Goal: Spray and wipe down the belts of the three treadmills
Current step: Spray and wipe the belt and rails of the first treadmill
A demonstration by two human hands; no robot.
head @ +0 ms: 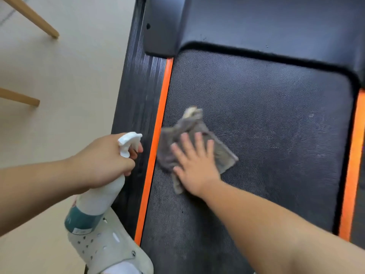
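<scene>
Counts by kind
Belt 1; cloth 1, under fingers; bottle 1; hands 2: left hand, right hand; orange strips 2; wooden legs 2; shoe 1.

— What stands on the pale floor?
— A treadmill at right, two wooden legs far left, a white clog near.
— And on its belt?
— A crumpled grey cloth, just beside the left orange strip.

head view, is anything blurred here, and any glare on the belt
In the head view the right hand and cloth are smeared by motion blur; in the same head view the belt weave above them is sharp, and the light is soft, no hard glare, only a dull sheen on the motor cover.
</scene>
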